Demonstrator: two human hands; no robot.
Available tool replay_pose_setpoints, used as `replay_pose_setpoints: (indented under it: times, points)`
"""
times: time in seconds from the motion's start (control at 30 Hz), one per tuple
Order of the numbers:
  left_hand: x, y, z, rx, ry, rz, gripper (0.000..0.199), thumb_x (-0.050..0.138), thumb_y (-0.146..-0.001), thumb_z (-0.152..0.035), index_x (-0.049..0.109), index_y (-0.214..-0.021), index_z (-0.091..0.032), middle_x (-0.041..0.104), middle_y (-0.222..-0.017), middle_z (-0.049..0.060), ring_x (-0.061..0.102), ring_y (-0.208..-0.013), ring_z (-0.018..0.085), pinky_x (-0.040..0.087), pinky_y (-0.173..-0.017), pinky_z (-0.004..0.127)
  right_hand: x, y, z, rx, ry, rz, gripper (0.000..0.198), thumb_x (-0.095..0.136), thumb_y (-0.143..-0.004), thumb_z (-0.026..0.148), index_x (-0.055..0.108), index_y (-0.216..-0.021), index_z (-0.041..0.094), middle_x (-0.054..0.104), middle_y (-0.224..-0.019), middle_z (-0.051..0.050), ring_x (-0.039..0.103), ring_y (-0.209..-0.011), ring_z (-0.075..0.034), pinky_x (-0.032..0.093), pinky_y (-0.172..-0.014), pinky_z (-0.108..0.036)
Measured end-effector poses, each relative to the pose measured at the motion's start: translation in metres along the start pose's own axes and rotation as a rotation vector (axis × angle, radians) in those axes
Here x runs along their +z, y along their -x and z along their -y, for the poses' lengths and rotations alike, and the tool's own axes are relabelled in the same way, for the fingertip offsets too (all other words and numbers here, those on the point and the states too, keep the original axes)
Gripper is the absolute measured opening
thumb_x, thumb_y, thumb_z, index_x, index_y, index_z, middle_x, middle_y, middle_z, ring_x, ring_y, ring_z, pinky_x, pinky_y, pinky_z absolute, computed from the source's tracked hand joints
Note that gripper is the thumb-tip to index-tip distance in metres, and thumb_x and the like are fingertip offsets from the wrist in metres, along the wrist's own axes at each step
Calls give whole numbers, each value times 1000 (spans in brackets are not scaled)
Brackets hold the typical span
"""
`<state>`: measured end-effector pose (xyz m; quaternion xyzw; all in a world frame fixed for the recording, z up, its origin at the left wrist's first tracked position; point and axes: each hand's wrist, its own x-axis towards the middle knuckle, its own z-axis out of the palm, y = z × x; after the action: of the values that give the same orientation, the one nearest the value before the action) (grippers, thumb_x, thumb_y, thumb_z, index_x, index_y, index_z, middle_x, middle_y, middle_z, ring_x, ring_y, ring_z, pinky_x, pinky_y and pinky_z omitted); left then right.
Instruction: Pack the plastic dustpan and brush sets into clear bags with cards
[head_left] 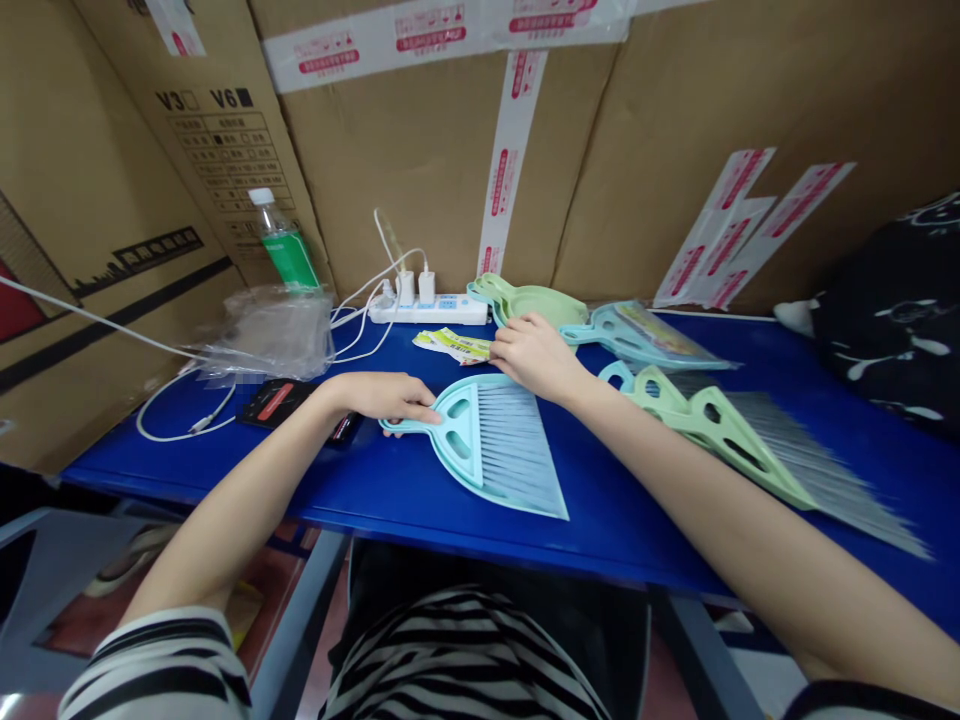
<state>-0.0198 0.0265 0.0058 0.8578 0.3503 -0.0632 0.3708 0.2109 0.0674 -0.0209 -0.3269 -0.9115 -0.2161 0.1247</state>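
Left hand (386,397): one, fingers clamped on the handle of the dustpan.
Right hand (536,357): one, fingertips at the end of the packet (454,345); cannot tell whether pinched.
Dustpan (491,493): one in hand, light blue, over the blue table (375,482) near its front edge.
Brush (517,440): one, nested in it, pale bristles fanned rightward.
Power strip (450,311): one, two white adapters (427,288).
Bottle (290,258): one, green label.

The held dustpan (499,494) is pale turquoise (the tabletop (615,510) deep blue).
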Motion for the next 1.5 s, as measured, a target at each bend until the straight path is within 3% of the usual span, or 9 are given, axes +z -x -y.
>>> replay_pose_setpoints:
  times: [0.3, 0.5, 0.63, 1.03, 1.3, 1.5]
  points:
    - [-1, -1, 0, 18, -1, 9, 41, 44, -86, -51, 40, -62, -19, 33, -57, -4, 32, -52, 9, 29, -49, 20, -4, 2, -2, 1, 53, 26, 18, 55, -90, 22, 70, -86, 13, 68, -78, -11, 56, -79, -22, 29, -69, -32]
    - [-1, -1, 1, 14, 5, 10, 41, 45, -86, -52, 41, -62, -18, 33, -57, -4, 32, -52, 9, 29, -48, 19, -15, 1, 7, 195, 8, 204, 29, 39, -97, 21, 67, -100, 17, 68, -91, -10, 59, -70, -19, 22, -54, -29]
    - [0, 0, 1, 18, 24, -6, 42, 47, -86, -51, 44, -62, -17, 34, -57, -4, 33, -52, 9, 29, -48, 20, -20, 2, 11, 254, 29, 242, 32, 35, -99, 28, 64, -108, 20, 69, -96, -9, 59, -66, -19, 18, -51, -29]
    - [0, -1, 1, -16, 64, 8, 48, 48, -84, -59, 40, -60, -18, 30, -56, -5, 29, -51, 9, 27, -49, 21, -13, 5, 3, 184, -27, 154, 29, 37, -93, 14, 61, -108, 19, 71, -97, -9, 61, -66, -18, 23, -52, -29]
    - [0, -1, 2, 14, 39, 15, 44, 45, -87, -52, 39, -61, -18, 30, -56, -5, 29, -51, 8, 27, -47, 20, -13, 3, 9, 209, -47, 171, 37, 40, -94, 15, 52, -129, 21, 70, -111, -10, 65, -71, -20, 32, -55, -30]
    - [0, -1, 1, 8, 39, 15, 44, 45, -86, -53, 39, -61, -18, 29, -56, -5, 29, -50, 8, 27, -47, 20, -13, 3, 7, 180, -86, 169, 38, 44, -93, 18, 51, -130, 19, 71, -111, -11, 67, -78, -21, 38, -58, -30]
